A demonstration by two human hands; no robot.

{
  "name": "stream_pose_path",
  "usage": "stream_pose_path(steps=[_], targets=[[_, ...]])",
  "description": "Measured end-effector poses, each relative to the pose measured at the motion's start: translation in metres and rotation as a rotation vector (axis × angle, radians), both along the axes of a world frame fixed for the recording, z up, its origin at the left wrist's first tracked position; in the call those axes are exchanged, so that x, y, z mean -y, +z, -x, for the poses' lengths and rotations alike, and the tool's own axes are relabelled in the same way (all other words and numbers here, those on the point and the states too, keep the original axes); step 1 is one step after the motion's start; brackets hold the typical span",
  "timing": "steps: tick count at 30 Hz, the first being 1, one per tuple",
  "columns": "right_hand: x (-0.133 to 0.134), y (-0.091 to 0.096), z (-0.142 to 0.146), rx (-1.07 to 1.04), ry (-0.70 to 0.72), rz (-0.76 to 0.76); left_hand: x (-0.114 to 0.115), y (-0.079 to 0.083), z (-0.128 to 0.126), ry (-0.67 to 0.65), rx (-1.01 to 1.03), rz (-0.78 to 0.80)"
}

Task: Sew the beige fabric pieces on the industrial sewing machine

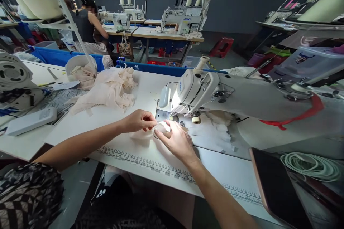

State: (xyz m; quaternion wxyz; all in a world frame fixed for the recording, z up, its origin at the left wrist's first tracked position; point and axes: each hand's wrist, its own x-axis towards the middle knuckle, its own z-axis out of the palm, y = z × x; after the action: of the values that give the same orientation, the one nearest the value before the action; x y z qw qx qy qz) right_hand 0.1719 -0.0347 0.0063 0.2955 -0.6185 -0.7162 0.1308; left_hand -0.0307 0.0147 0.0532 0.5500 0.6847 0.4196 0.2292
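Just in front of the needle area of a white sewing machine point(188, 91), both of my hands hold a small piece of pale fabric point(160, 128). My left hand point(138, 121) pinches its left edge between thumb and fingers. From the right, my right hand point(177, 140) grips the same piece, thumb on the near side. The machine's lamp lights the fabric brightly. Part of the metal needle plate point(162, 115) shows behind my fingers. Cream fabric pieces point(107, 93) lie heaped to the left, and more pale pieces point(212, 132) lie under the machine arm.
A printed ruler strip point(150, 164) runs along the table's front edge. At the right lie a phone point(279, 182) and a coil of pale green cord point(311, 166). A white box point(32, 121) sits at the left. Another person point(90, 25) sits at a machine farther back.
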Motion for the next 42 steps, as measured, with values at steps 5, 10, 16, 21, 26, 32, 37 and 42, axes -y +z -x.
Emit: stream_pose_path(steps=[5, 10, 16, 21, 26, 32, 37, 42], targets=[[-0.004, -0.001, -0.004, -0.26, 0.118, 0.011, 0.012, -0.002, 0.016, 0.14, 0.031, 0.015], [-0.003, -0.001, -0.018, -0.227, 0.18, -0.021, 0.009, -0.013, 0.05, 0.145, -0.291, -0.107], [-0.004, -0.008, -0.024, 0.255, 0.17, -0.325, 0.013, -0.02, 0.089, 0.086, -0.783, -0.623], [-0.007, -0.012, -0.027, 0.328, 0.141, -0.392, -0.003, -0.021, 0.123, 0.129, -0.86, -0.959], [-0.009, -0.014, -0.03, 0.29, 0.156, -0.394, -0.02, -0.031, 0.133, 0.03, -0.908, -1.052], [-0.01, -0.007, -0.048, 0.15, 0.207, -0.348, -0.023, -0.041, 0.132, 0.229, -0.689, -1.019], [0.0, -0.002, -0.067, 0.247, 0.127, -0.372, -0.025, -0.02, 0.148, 0.736, -0.333, -0.837], [0.01, -0.008, -0.065, 0.151, 0.143, -0.364, -0.028, 0.009, 0.152, 0.933, -0.235, -0.736]])
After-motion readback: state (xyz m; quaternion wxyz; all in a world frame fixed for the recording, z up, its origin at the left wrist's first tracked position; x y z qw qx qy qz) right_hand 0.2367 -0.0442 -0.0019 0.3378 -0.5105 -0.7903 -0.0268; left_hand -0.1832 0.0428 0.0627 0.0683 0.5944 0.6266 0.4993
